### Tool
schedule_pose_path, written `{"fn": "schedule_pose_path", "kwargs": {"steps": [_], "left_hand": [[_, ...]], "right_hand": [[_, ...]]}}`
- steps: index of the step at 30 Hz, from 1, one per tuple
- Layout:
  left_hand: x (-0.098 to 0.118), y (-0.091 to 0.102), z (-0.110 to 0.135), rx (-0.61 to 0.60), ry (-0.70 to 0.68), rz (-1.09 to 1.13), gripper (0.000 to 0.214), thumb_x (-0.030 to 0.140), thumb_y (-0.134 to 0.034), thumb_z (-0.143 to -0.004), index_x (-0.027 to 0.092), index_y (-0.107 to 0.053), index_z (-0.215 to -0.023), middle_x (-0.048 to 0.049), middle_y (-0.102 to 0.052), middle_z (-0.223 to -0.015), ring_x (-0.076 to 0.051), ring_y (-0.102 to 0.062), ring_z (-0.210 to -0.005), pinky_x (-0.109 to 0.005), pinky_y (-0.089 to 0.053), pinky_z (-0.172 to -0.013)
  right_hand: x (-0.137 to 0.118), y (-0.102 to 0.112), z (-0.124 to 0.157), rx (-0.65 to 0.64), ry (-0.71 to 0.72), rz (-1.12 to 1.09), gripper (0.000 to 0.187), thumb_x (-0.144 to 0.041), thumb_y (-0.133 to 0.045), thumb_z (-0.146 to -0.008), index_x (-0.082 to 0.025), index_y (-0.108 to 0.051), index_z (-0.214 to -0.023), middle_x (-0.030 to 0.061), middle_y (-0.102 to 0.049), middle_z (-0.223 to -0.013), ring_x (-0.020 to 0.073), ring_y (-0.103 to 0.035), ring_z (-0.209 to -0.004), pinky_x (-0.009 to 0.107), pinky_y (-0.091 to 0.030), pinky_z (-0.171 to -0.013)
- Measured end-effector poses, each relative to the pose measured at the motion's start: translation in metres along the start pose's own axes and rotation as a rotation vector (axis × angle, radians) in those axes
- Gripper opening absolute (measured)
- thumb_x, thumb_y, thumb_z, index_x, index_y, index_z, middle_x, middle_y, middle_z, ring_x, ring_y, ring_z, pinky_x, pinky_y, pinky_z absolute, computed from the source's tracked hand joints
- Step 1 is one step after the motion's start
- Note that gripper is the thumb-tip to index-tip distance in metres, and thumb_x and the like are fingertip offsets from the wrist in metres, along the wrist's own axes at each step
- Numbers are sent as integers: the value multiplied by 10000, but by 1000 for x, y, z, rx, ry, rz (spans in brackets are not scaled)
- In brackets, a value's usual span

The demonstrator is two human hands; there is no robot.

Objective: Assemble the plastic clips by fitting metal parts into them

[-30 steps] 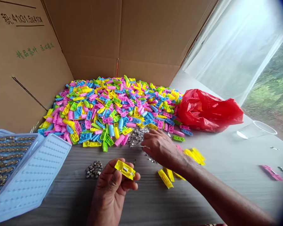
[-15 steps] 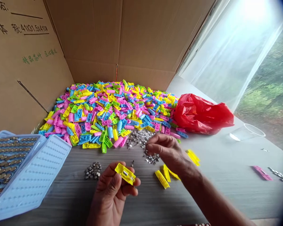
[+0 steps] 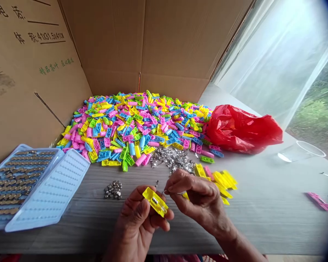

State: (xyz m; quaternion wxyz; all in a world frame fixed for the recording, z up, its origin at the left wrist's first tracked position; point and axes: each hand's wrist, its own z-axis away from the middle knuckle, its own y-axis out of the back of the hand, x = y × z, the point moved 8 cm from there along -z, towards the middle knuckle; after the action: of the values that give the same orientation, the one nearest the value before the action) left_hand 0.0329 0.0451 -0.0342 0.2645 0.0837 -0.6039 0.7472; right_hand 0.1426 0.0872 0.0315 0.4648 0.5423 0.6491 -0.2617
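My left hand [image 3: 136, 218] holds a yellow plastic half-shell [image 3: 148, 193] between thumb and fingers, hollow side up. Inside the shell sit several small silver button cells [image 3: 154, 200] and a clear or shiny bit at the lower end. To its right, my right hand [image 3: 199, 198] pinches a tiny metal piece [image 3: 163, 193] beside the shell's edge, apart from it; its exact shape is too small to tell. Behind that hand is a heap of small shiny metal parts [image 3: 172, 159]. Several more yellow shells [image 3: 224, 181] lie right of the right hand.
A big heap of coloured plastic shells [image 3: 136, 123] lies against a cardboard box [image 3: 175, 43]. At left, blue trays [image 3: 49, 189] hold rows of round metal discs, near a small pile of button cells [image 3: 113, 189]. A red bag [image 3: 243, 131], clear cup [image 3: 300, 152] and pink shell [image 3: 319, 201] are at right.
My right hand has come from the metal parts heap toward the yellow shell, now with a tiny metal piece pinched in its fingertips. The left hand still holds the shell. The view has shifted slightly.
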Motion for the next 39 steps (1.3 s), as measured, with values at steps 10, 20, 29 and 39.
{"fn": "schedule_pose_path", "kwargs": {"steps": [10, 20, 29, 39], "left_hand": [[1, 0, -4, -69, -28, -3, 125, 203, -741, -756, 174, -745, -877, -33, -749, -738, -170, -715, -669, -210, -564, -553], [4, 8, -5, -88, -39, -30, 152, 209, -732, -760, 182, -752, -908, -37, -743, -776, -200, -726, -709, -214, -554, -557], [5, 2, -5, -104, -60, -149, 157, 241, -762, -721, 189, -753, -869, -14, -675, -795, -172, -692, -650, -216, -545, -516], [11, 4, -3, -58, -125, -147, 147, 249, -783, -699, 207, -755, -837, -27, -672, -890, -137, -662, -667, -228, -567, -578]], "right_hand": [[-12, -12, 0, -101, 110, 167, 183, -8, -566, -782, -181, -622, -798, 24, -643, -769, 124, -616, -682, 243, -497, -604], [16, -5, 4, -50, -187, -10, 88, -206, -704, -799, -226, -682, -881, 4, -653, -803, 134, -617, -753, 254, -510, -689], [6, -11, -6, -206, -236, -12, 82, -213, -665, -833, -203, -746, -840, 23, -682, -726, 122, -625, -667, 229, -500, -595], [-39, -8, 1, -26, 55, 277, 201, -14, -649, -756, -181, -721, -842, 30, -661, -699, 137, -632, -618, 232, -525, -550]]}}
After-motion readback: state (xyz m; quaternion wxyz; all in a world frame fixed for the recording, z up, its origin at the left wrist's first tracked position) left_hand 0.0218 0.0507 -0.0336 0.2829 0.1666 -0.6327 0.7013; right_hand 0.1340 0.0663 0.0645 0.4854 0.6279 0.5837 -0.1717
